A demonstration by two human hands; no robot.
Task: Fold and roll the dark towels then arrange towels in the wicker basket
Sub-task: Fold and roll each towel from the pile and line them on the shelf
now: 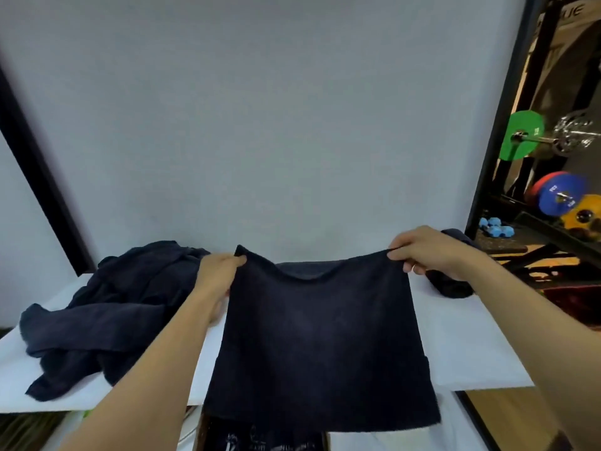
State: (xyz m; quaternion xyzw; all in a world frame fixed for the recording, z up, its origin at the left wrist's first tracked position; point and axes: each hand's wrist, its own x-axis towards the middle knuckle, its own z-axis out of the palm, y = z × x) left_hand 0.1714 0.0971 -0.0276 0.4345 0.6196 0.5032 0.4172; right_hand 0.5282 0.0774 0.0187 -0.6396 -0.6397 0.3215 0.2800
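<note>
Probably a gym — weight plates (520,135), rack (506,109)

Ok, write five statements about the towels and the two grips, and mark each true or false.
1. The left grip and right grip each pinch a top corner of the held towel. True.
2. The heap of dark towels lies at the right of the white table. False: it lies on the left.
3. The held towel is rolled up. False: it hangs spread flat.
4. A dark bundle lies on the table beyond the right grip. True.
5. A wicker basket stands on the table. False: none is in view.
</note>
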